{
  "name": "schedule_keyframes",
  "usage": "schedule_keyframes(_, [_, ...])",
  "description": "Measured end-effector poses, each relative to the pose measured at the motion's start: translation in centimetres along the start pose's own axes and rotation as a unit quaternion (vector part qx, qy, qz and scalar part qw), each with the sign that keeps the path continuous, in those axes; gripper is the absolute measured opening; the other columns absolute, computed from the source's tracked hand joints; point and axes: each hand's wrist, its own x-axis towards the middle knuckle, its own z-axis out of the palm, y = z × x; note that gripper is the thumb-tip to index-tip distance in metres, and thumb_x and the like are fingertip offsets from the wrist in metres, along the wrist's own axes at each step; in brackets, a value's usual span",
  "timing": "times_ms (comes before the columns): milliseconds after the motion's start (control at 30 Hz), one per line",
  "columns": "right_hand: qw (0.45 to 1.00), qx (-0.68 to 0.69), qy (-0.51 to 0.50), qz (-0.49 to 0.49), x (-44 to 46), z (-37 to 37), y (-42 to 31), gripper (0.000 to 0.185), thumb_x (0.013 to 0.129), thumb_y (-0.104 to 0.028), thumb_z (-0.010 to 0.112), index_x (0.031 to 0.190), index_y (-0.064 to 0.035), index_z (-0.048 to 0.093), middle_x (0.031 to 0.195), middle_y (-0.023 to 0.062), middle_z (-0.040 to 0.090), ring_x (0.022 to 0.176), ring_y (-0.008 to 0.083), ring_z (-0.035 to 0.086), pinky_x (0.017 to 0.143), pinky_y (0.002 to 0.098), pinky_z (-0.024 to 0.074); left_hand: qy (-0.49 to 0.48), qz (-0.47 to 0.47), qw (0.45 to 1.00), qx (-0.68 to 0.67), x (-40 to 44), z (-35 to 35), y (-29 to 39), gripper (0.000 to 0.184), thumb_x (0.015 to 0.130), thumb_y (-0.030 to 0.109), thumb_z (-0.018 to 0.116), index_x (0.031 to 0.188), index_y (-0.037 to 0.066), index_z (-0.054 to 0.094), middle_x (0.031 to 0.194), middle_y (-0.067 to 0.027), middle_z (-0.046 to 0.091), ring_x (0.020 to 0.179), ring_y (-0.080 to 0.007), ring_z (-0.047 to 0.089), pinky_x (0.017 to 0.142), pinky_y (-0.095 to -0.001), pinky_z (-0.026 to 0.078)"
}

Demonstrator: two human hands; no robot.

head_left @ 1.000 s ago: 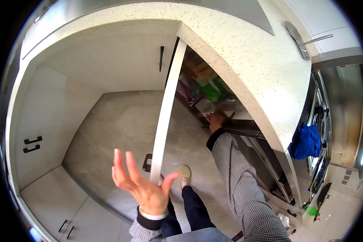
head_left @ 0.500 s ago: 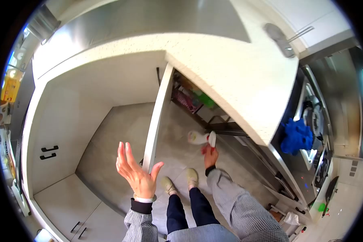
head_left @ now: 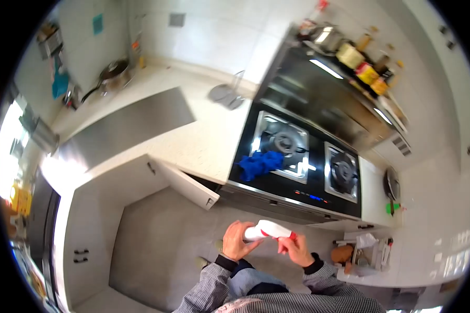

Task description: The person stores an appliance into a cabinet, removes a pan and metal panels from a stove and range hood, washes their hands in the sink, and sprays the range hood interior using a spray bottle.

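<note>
A white spray bottle with a red and white trigger head [head_left: 269,229] is held in front of the body, lying roughly level. My left hand [head_left: 236,241] is wrapped round the bottle's left end. At its red trigger end, my right hand [head_left: 296,249] has its fingers closed on the head. Beyond the hands, a blue cloth [head_left: 260,165] lies crumpled on the near left part of the black gas stove [head_left: 316,189].
A cabinet door [head_left: 189,187] stands ajar left of the stove. On the counter [head_left: 209,141] are a lidded pan [head_left: 114,74] and a grey holder [head_left: 226,96]. Bottles and jars line the hood's top. Lower right, an open drawer [head_left: 364,261] holds items.
The view has swung up and right to the stove. My right hand has brought the spray bottle out of the cabinet area, and my left hand, open before, now grips it too. The cabinet door has swung inward.
</note>
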Motion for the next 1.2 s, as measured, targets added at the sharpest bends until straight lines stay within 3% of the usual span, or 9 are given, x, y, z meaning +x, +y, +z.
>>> schedule_keyframes(100, [0.98,0.042,0.164,-0.107,-2.0,-2.7,-2.5,0.018,0.09,-0.014,0.051,0.095,0.0013,0.059,0.068,-0.0024,0.05,0.063,0.0046,0.044,0.058,0.0197,0.0362,-0.014,0.069,0.997,-0.022,4.3,-2.4,6.8,0.05,0.06,0.03,0.079,0.097,0.005,0.056,0.082,-0.0108,0.056,0.072,-0.0289,0.058,0.059,-0.0348,0.046])
schedule_keyframes(267, [0.928,-0.086,0.245,-0.268,-1.9,-3.3,-5.9,0.053,0.08,-0.018,0.064,0.123,-0.0001,0.038,0.117,0.0104,0.042,0.108,0.0178,0.042,0.089,0.0304,0.0359,0.107,0.086,0.987,0.079,6.7,-1.7,14.3,0.036,0.068,0.026,0.071,0.092,0.006,0.054,0.078,-0.0075,0.051,0.069,-0.0256,0.053,0.061,-0.0359,0.043])
schedule_keyframes(400, [0.883,0.228,0.288,-0.293,-0.4,-4.6,-8.3,0.047,0.076,-0.004,0.062,0.114,-0.0015,0.034,0.093,0.0086,0.057,0.086,0.0173,0.055,0.082,0.0309,0.0428,0.132,0.131,0.946,0.267,7.4,1.9,18.0,0.042,0.068,0.017,0.063,0.107,0.005,0.052,0.097,-0.0088,0.053,0.079,-0.0238,0.052,0.073,-0.0344,0.041])
schedule_keyframes(533, [0.86,0.332,0.032,-0.387,0.9,-12.2,-10.2,0.049,0.079,-0.012,0.059,0.118,0.0019,0.032,0.071,0.0078,0.053,0.066,0.0153,0.05,0.066,0.031,0.0421,-0.03,0.131,0.987,-0.09,12.5,0.5,21.7,0.031,0.077,0.014,0.063,0.104,0.002,0.055,0.103,-0.0137,0.053,0.089,-0.0301,0.055,0.079,-0.0356,0.044])
schedule_keyframes(600, [0.848,0.314,-0.149,-0.4,1.6,-16.6,-11.0,0.053,0.08,-0.019,0.062,0.119,0.0042,0.033,0.065,0.0079,0.052,0.06,0.0161,0.05,0.061,0.0319,0.0417,-0.043,0.186,0.968,-0.164,16.4,0.4,20.7,0.025,0.079,0.011,0.061,0.102,0.002,0.057,0.104,-0.0147,0.053,0.09,-0.0276,0.054,0.078,-0.0331,0.044])
schedule_keyframes(633, [0.838,0.311,-0.222,-0.39,1.8,-18.3,-11.7,0.053,0.081,-0.023,0.063,0.118,0.0059,0.038,0.059,0.0074,0.05,0.055,0.0167,0.048,0.057,0.0322,0.0416,0.0,0.127,0.973,-0.193,18.1,0.3,23.0,0.022,0.082,0.01,0.057,0.103,0.002,0.058,0.106,-0.0153,0.052,0.091,-0.0259,0.053,0.079,-0.0323,0.043])
schedule_keyframes(667, [0.833,0.306,-0.267,-0.376,2.0,-20.0,-12.0,0.05,0.081,-0.024,0.062,0.116,0.007,0.044,0.059,0.0081,0.051,0.053,0.0172,0.048,0.054,0.0325,0.0416,0.025,0.19,0.975,-0.109,20.5,0.7,23.6,0.023,0.084,0.007,0.054,0.106,0.002,0.057,0.109,-0.0159,0.051,0.093,-0.0258,0.052,0.079,-0.0316,0.043])
schedule_keyframes(800, [0.814,0.317,-0.329,-0.358,4.6,-24.6,-12.5,0.047,0.083,-0.027,0.06,0.112,0.0086,0.049,0.058,0.0097,0.053,0.051,0.0183,0.05,0.052,0.0331,0.0435,-0.046,0.19,0.948,-0.252,25.5,3.7,26.8,0.02,0.083,0.003,0.057,0.102,-0.001,0.06,0.093,-0.0128,0.058,0.089,-0.0247,0.056,0.077,-0.0305,0.044])
schedule_keyframes(1200, [0.866,0.257,-0.26,-0.341,5.6,-27.7,-12.8,0.057,0.073,-0.038,0.07,0.104,0.0075,0.055,0.064,0.0116,0.056,0.054,0.0167,0.055,0.052,0.0286,0.0454,0.006,0.205,0.962,-0.181,27.5,5.6,28.7,0.016,0.083,0.004,0.058,0.097,-0.001,0.062,0.092,-0.014,0.059,0.082,-0.0256,0.059,0.072,-0.0312,0.048])
